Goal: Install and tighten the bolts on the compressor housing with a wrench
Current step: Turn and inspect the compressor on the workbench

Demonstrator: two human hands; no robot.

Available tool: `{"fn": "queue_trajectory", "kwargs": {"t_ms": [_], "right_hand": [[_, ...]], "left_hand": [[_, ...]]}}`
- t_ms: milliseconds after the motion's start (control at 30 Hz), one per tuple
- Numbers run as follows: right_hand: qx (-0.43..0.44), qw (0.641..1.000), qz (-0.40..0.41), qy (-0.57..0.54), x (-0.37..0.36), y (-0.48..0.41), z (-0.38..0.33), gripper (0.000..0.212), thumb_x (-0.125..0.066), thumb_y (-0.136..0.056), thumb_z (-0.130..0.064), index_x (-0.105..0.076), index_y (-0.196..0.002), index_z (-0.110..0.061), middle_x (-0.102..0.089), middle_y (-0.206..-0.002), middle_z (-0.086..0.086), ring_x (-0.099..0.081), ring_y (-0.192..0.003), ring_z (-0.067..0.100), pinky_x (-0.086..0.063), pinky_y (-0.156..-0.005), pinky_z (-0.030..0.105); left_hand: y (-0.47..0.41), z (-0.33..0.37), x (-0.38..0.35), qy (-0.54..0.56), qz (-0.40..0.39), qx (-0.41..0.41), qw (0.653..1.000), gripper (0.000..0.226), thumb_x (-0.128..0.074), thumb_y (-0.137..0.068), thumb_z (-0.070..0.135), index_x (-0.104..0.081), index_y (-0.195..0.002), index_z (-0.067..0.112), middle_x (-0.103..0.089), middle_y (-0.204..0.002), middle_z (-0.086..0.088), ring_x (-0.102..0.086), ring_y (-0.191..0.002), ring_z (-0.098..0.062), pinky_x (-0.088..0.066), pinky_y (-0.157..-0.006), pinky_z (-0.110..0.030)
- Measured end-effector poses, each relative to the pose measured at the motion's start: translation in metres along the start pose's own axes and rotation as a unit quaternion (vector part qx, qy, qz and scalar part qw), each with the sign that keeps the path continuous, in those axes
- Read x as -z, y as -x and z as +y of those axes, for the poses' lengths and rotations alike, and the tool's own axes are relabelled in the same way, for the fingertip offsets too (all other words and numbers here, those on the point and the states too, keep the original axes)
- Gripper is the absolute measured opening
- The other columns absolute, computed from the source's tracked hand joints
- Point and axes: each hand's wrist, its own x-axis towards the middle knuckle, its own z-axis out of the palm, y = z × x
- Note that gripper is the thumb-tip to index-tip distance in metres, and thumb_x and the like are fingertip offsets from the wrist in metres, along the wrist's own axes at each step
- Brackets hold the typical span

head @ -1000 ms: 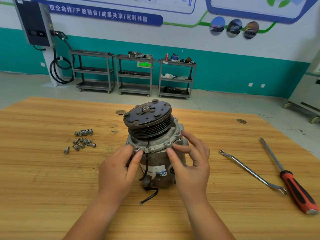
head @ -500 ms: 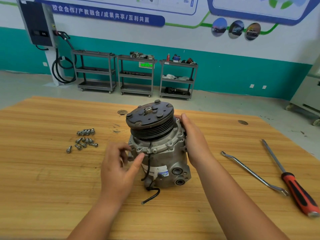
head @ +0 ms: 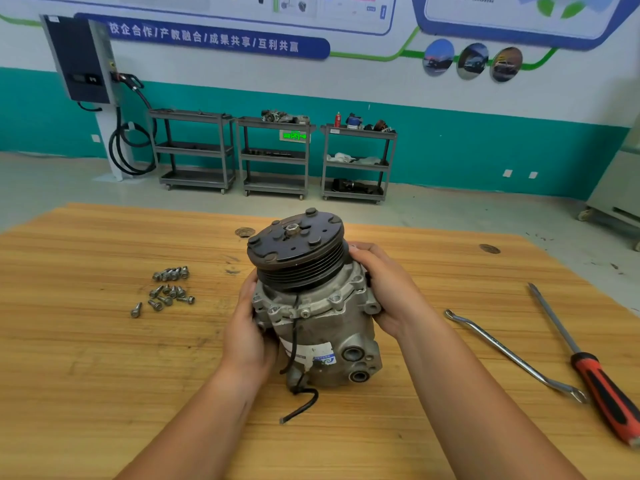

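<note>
Compressor (head: 322, 327) sits mid-counter (head: 104, 375), pulley (head: 298, 251) end up and leaning slightly. Can't tell if its base is lifted off the wood.

Left hand (head: 247, 327) is wrapped on the compressor's left side, palm against the housing. Its fingers curl round the flange (head: 311, 306) edge just under the pulley. Right hand (head: 391, 292) grips the compressor's right side, with the fingers curled behind the pulley grooves and the thumb side on the flange. Both hands clamp the housing between them and neither holds a tool.

Bolt heads show seated in the flange at the front. A black cable (head: 301, 407) runs down the compressor's front and ends loose on the counter, just in front of the base.

Loose bolts (head: 169, 289) lie in a small cluster well left of the compressor, one stray a bit nearer the camera. Wrench (head: 512, 355) lies flat to the right of the compressor, apart from the right forearm. Screwdriver (head: 588, 368), red and black handle, lies further right, beside the wrench.

Behind the compressor, across the floor, three grey carts (head: 277, 157) stand against the teal wall.
</note>
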Motion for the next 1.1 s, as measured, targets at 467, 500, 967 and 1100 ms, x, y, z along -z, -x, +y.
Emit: {"fn": "queue_trajectory", "kwargs": {"t_ms": [467,500,967,1100], "right_hand": [[-0.065,0.992,0.002,-0.111,0.053,-0.011,0.000,0.025,-0.059,-0.082,-0.024,-0.077,-0.082,-0.007,-0.073,-0.093,0.014,-0.071,-0.083,0.025,-0.058,-0.067,0.033],[-0.081,0.991,0.019,-0.102,0.056,-0.014,-0.002,0.025,-0.054,-0.089,-0.021,-0.073,-0.091,-0.004,-0.071,-0.101,0.017,-0.069,-0.088,0.027,-0.057,-0.073,0.036],[-0.040,0.988,0.049,0.143,0.050,-0.007,-0.031,0.050,-0.026,-0.102,-0.004,-0.045,-0.056,-0.013,-0.037,-0.062,0.008,-0.029,-0.056,0.016,-0.026,-0.047,0.018],[-0.066,0.991,0.031,0.111,0.049,-0.002,-0.024,0.037,-0.048,-0.094,-0.040,-0.061,-0.082,-0.007,-0.069,-0.067,0.007,-0.066,-0.061,0.019,-0.050,-0.055,0.023]], "left_hand": [[0.024,-0.009,-0.016,-0.340,-0.171,-0.097,0.920,0.087,-0.067,-0.063,0.041,-0.023,-0.137,0.050,-0.028,-0.142,0.012,-0.033,-0.130,0.009,-0.032,-0.108,-0.018],[0.027,-0.012,-0.021,-0.376,-0.162,-0.120,0.904,0.087,-0.069,-0.067,0.037,-0.020,-0.138,0.049,-0.024,-0.139,0.013,-0.029,-0.123,0.020,-0.030,-0.101,-0.005],[0.084,-0.043,-0.042,-0.345,-0.054,-0.252,0.902,0.061,-0.056,-0.076,0.051,-0.034,-0.133,0.042,-0.029,-0.118,0.036,-0.040,-0.117,0.013,-0.037,-0.091,-0.002],[0.078,-0.040,-0.037,-0.415,-0.059,-0.295,0.859,0.039,-0.051,-0.081,0.051,-0.051,-0.120,0.047,-0.039,-0.109,0.027,-0.044,-0.111,-0.002,-0.036,-0.095,-0.016]]}}
